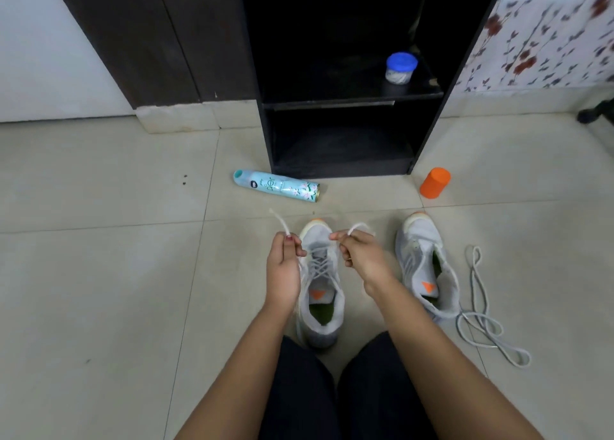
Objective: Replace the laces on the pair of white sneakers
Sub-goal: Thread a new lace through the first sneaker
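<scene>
Floor [99, 273] of pale tiles carries everything in the head view. Near the middle stands the first sneaker [321, 310], white-grey with an orange tab on the tongue, toe pointing far and heel close to the person's dark-clad knees [299, 389]. A white lace [319, 264] crosses back and forth up its front, and both free ends rise out toward the hands.

The left hand [284, 267] hovers at the left side of this sneaker, thumb and forefinger pinching one lace end, whose tip sticks up and away to the far left; the other fingers are curled in. The right hand [362, 257] sits at the sneaker's right side, thumb and forefinger pinching the other end, which bends over into a small loop above the knuckles; its remaining fingers are curled as well. The two hands are near each other but apart, with the sneaker's toe showing between them.

To the right, well apart from the first, stands the second sneaker [428, 267], also toe-far, its mouth gaping. Just beside it on the right a loose lace [478, 306] lies in long loops, its near part reaching the heel.

Farther off, a pale blue spray can [277, 186] lies on its side, and an orange cylinder [435, 182] stands to the right. Between them rises a black shelf unit [265, 134], with a blue-lidded jar [401, 68] on its upper shelf.
</scene>
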